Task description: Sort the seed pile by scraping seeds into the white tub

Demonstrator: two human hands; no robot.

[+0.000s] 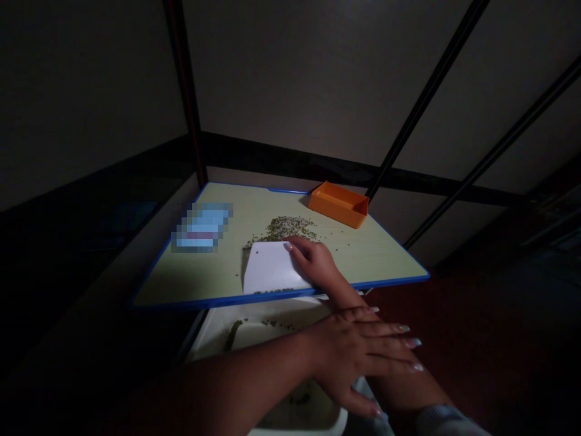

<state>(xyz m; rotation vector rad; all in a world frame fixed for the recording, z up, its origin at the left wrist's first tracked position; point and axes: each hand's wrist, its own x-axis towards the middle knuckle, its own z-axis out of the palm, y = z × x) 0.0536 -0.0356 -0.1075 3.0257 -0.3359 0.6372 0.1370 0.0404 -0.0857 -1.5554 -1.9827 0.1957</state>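
My right hand (315, 260) grips the right side of a white flat scraper (270, 266) near the table's front edge. Its thumb lies on the scraper's face; some of its fingers are hidden. Beyond the scraper is a scattered heap of small greenish-brown beans (290, 227), and a few lie along its near edge. My left hand (354, 345) rests palm down across my right forearm, fingers spread, holding nothing. Below the table edge is a white bin (218, 312) with some beans inside, partly covered by my left arm.
An orange open box (338, 209) stands at the table's back right. A blurred-out bluish rectangle (202, 227) lies on the left of the pale table (376, 260), which has a blue rim. Panelled walls (290, 79) rise behind. The surroundings are dim.
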